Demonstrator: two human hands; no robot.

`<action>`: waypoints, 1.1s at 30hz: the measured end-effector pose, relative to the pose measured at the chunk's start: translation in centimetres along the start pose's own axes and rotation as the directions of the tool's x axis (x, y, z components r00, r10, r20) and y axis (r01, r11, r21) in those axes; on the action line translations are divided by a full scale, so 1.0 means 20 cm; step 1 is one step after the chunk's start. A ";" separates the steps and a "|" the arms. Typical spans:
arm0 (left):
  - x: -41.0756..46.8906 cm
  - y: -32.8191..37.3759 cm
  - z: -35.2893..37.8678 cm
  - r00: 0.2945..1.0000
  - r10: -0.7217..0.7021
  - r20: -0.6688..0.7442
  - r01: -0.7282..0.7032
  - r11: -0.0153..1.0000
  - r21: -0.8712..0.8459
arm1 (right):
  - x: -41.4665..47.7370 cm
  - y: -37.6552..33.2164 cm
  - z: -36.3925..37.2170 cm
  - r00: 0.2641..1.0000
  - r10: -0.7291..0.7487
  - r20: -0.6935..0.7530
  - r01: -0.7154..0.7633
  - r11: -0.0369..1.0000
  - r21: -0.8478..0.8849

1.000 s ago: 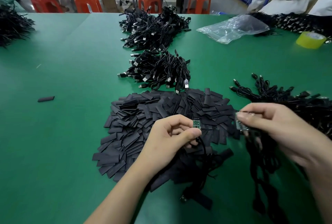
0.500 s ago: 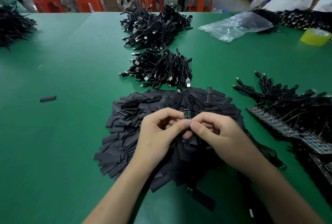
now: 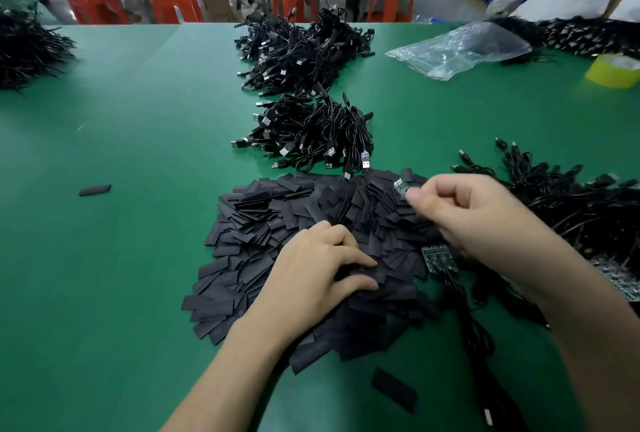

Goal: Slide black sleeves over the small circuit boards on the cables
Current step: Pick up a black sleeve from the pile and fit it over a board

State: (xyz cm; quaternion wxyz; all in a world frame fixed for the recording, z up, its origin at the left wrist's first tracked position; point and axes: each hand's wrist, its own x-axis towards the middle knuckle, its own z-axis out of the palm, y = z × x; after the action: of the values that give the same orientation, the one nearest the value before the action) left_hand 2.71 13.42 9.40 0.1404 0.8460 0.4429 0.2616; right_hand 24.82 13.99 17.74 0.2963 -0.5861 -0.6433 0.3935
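Above the sleeve pile (image 3: 263, 223), right hand (image 3: 460, 209) pinches a circuit board (image 3: 401, 187) — left hand (image 3: 311, 272) rests on it, grip unclear.

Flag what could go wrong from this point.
1. The left hand digs into a dense sleeve pile; it may lift several sleeves at once or scatter them.
2. The right hand pinches the board at one end only, so it could slip or twist.
3. The right wrist hangs just over a board strip and tangled cables, which might snag.
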 end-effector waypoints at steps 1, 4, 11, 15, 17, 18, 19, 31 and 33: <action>0.00 0.00 0.00 1.000 -0.010 -0.010 0.010 1.000 -0.014 | 0.01 0.02 0.00 1.000 -0.002 0.017 0.004 0.993 -0.117; 0.00 -0.01 0.01 0.997 -0.061 -0.050 0.056 0.994 -0.097 | 0.01 0.06 0.06 0.995 0.015 0.102 0.008 0.976 -0.217; 0.01 -0.04 0.00 0.971 -0.103 -0.214 0.035 0.953 -0.300 | 0.03 0.15 0.19 0.999 -0.029 0.036 0.034 0.991 -0.126; 0.00 -0.05 0.03 0.970 -0.069 -0.233 0.010 0.970 -0.244 | 0.02 0.17 0.22 0.998 -0.048 0.035 0.053 0.983 -0.177; 0.00 -0.05 0.03 0.953 -0.078 -0.291 -0.001 0.965 -0.264 | 0.02 0.17 0.23 0.998 -0.033 0.055 0.042 0.986 -0.160; 0.00 -0.05 0.03 0.944 -0.070 -0.321 -0.019 0.964 -0.265 | 0.02 0.18 0.23 0.998 -0.024 0.061 0.032 0.990 -0.135; 0.00 -0.05 0.03 0.938 -0.053 -0.343 -0.040 0.965 -0.259 | 0.01 0.18 0.23 0.998 -0.015 0.068 0.022 0.994 -0.104; -0.01 -0.07 0.04 0.953 -0.009 -0.303 -0.047 0.983 -0.175 | 0.00 0.22 0.27 0.999 -0.031 -0.021 0.033 0.993 0.112; -0.01 -0.06 0.04 0.940 -0.028 -0.341 -0.037 0.983 -0.183 | 0.00 0.21 0.27 0.996 -0.067 -0.055 0.072 0.993 0.096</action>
State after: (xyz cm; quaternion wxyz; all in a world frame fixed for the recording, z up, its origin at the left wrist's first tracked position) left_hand 2.22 14.01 8.14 0.1393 0.7718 0.4323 0.4450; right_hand 22.48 13.06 11.30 0.3546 -0.5582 -0.6354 0.3986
